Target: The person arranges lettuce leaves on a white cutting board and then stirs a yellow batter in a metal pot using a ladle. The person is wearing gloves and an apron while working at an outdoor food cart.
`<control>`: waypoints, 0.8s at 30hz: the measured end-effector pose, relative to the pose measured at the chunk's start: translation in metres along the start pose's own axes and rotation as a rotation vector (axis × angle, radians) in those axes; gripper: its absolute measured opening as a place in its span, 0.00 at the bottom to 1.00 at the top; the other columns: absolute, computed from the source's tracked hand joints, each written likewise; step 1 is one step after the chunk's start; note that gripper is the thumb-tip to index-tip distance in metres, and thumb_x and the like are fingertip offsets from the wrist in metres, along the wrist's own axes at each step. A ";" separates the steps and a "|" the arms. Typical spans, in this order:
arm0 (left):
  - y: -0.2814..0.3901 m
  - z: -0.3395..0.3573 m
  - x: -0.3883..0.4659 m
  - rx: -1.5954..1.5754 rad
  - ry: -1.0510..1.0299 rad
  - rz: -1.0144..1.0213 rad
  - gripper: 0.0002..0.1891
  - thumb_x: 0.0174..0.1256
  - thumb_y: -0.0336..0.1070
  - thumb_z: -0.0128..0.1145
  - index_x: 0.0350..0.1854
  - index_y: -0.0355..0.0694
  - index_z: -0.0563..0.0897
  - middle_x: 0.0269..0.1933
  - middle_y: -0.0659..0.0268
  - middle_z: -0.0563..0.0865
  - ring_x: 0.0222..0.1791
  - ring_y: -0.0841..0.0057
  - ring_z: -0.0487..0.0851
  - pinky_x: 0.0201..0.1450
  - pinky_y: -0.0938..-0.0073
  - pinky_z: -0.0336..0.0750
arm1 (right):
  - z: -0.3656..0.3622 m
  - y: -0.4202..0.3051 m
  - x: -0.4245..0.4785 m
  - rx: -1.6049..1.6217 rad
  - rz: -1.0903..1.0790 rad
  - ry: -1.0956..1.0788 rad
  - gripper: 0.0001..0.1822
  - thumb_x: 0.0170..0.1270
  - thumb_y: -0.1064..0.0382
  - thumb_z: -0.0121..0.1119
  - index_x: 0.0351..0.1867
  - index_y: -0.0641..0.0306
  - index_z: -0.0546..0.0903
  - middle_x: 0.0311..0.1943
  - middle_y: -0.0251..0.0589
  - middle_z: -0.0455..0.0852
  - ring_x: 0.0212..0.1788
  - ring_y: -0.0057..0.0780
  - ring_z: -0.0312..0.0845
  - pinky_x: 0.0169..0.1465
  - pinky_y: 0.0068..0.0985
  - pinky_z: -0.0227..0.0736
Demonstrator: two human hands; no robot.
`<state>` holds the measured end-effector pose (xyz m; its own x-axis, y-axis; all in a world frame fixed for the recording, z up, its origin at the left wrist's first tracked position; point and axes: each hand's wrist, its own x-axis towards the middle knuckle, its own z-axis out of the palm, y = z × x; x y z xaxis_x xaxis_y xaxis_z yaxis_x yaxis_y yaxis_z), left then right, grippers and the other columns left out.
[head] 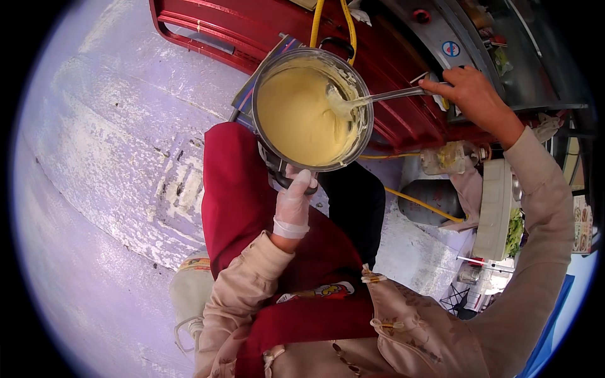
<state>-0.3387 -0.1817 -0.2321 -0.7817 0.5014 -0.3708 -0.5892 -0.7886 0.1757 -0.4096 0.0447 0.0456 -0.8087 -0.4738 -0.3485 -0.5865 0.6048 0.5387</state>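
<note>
A round metal pot (257, 124) of thick, pale yellow batter (300, 113) is in front of me, over a folding stool. My left hand (294, 193), in a clear disposable glove, grips the pot's black side handle at the near rim. A second black handle (338, 46) shows on the far side. My bare right hand (465, 92) holds the end of a long metal spoon or ladle (397, 94), its index finger along the handle. The bowl of that utensil, coated in batter, rests inside the pot at the right wall.
A red metal cart panel (406, 108) and a steel counter (449, 28) stand beyond the pot. Yellow hoses (317, 23) run past it. At right are a gas cylinder (431, 201), a plastic container (446, 158) and a pale crate (491, 212) beside leafy greens (514, 231).
</note>
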 end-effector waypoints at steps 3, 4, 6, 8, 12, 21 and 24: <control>0.005 0.004 -0.002 0.063 0.006 0.059 0.08 0.56 0.30 0.50 0.38 0.38 0.72 0.30 0.71 0.72 0.33 0.85 0.69 0.43 0.81 0.63 | 0.002 -0.013 -0.001 0.146 0.079 -0.214 0.22 0.49 0.71 0.54 0.49 0.50 0.75 0.22 0.39 0.74 0.25 0.37 0.72 0.29 0.30 0.67; 0.004 -0.001 -0.002 0.081 -0.007 0.063 0.07 0.56 0.30 0.50 0.37 0.38 0.72 0.30 0.70 0.72 0.32 0.85 0.69 0.42 0.81 0.63 | 0.000 -0.020 -0.006 0.194 0.113 -0.298 0.23 0.49 0.71 0.55 0.50 0.51 0.74 0.23 0.40 0.75 0.25 0.38 0.73 0.30 0.31 0.67; 0.004 -0.005 0.000 0.098 -0.010 0.072 0.05 0.56 0.30 0.51 0.35 0.38 0.73 0.30 0.70 0.72 0.31 0.85 0.68 0.41 0.81 0.62 | 0.001 -0.030 -0.018 0.393 0.174 -0.402 0.25 0.49 0.72 0.55 0.53 0.53 0.71 0.24 0.42 0.76 0.24 0.39 0.73 0.31 0.31 0.68; 0.009 0.002 0.000 0.097 0.006 0.070 0.04 0.56 0.30 0.51 0.33 0.38 0.73 0.30 0.70 0.72 0.30 0.85 0.68 0.41 0.81 0.62 | 0.002 -0.038 -0.034 0.698 0.242 -0.448 0.27 0.50 0.72 0.55 0.55 0.55 0.69 0.24 0.43 0.76 0.23 0.36 0.73 0.31 0.29 0.69; 0.013 -0.004 -0.001 0.134 -0.014 0.026 0.04 0.53 0.29 0.49 0.32 0.38 0.73 0.39 0.71 0.70 0.37 0.81 0.68 0.47 0.78 0.62 | 0.012 -0.057 -0.048 1.271 0.339 -0.531 0.27 0.55 0.72 0.51 0.59 0.60 0.64 0.19 0.34 0.70 0.20 0.18 0.62 0.26 0.19 0.63; 0.011 -0.004 -0.002 0.180 0.043 0.024 0.01 0.54 0.29 0.51 0.27 0.39 0.74 0.35 0.70 0.72 0.36 0.82 0.69 0.50 0.77 0.62 | 0.016 -0.137 -0.024 2.548 0.940 -0.580 0.22 0.65 0.64 0.39 0.61 0.59 0.57 0.19 0.31 0.66 0.11 0.12 0.57 0.13 0.13 0.51; 0.007 -0.013 0.002 0.268 -0.027 0.123 0.03 0.56 0.30 0.52 0.31 0.39 0.76 0.28 0.71 0.75 0.32 0.84 0.70 0.46 0.78 0.63 | 0.030 -0.139 -0.026 2.692 1.065 -0.333 0.22 0.65 0.64 0.39 0.61 0.59 0.57 0.19 0.32 0.67 0.10 0.12 0.57 0.13 0.12 0.53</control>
<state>-0.3422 -0.1910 -0.2433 -0.8537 0.4199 -0.3080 -0.5197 -0.7237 0.4541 -0.3083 -0.0081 -0.0432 -0.5319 0.0303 -0.8463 0.7857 -0.3550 -0.5065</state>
